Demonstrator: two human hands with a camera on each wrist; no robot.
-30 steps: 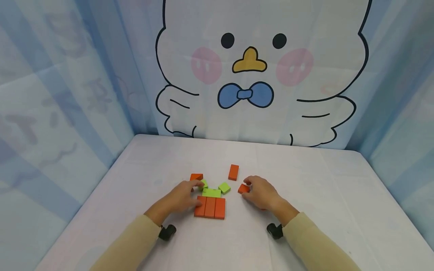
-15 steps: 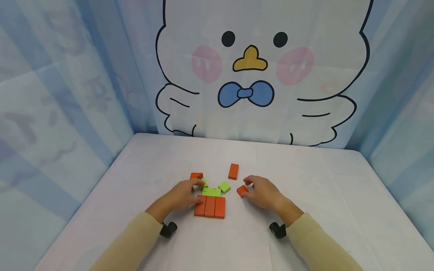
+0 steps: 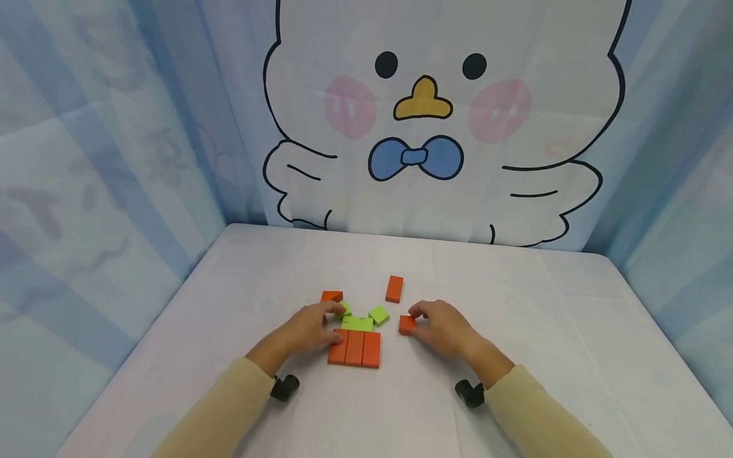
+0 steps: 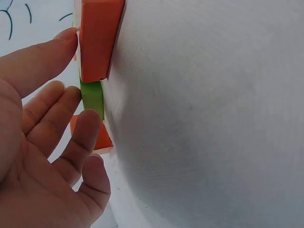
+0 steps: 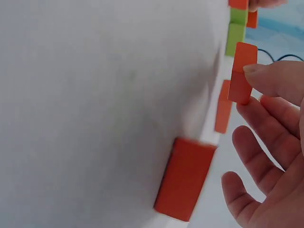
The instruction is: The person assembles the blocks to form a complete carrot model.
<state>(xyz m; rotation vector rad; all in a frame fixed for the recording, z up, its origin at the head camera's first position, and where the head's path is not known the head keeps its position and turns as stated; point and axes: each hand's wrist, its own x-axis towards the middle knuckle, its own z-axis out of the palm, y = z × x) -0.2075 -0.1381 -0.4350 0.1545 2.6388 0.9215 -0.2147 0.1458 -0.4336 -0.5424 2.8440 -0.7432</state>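
Note:
My right hand (image 3: pixel 448 327) pinches a small orange block (image 3: pixel 407 325) between thumb and forefinger; in the right wrist view this block (image 5: pixel 242 73) is held over the table. My left hand (image 3: pixel 307 329) rests at a group of toy blocks, thumb on the leftmost of three orange blocks (image 3: pixel 354 348) lying side by side. Its other fingers, loosely bent, reach toward a small green block (image 3: pixel 346 308), partly hidden by the forefinger. A green block with a notched top edge (image 3: pixel 357 324) lies against the row's far side. Behind the left fingertips lies another orange block (image 3: pixel 331 296).
A loose green block (image 3: pixel 378 315) lies right of the group, and an orange block (image 3: pixel 394 289) lies farther back. Another orange block (image 5: pixel 185 180) lies below the right hand in its wrist view. A curtain with a cartoon bird (image 3: pixel 424 102) stands behind the white table (image 3: pixel 515 305).
The orange block in my right hand has turned from tilted to nearly straight and shifted slightly left, the forefinger coming down onto it. My left hand and the other blocks have stayed put.

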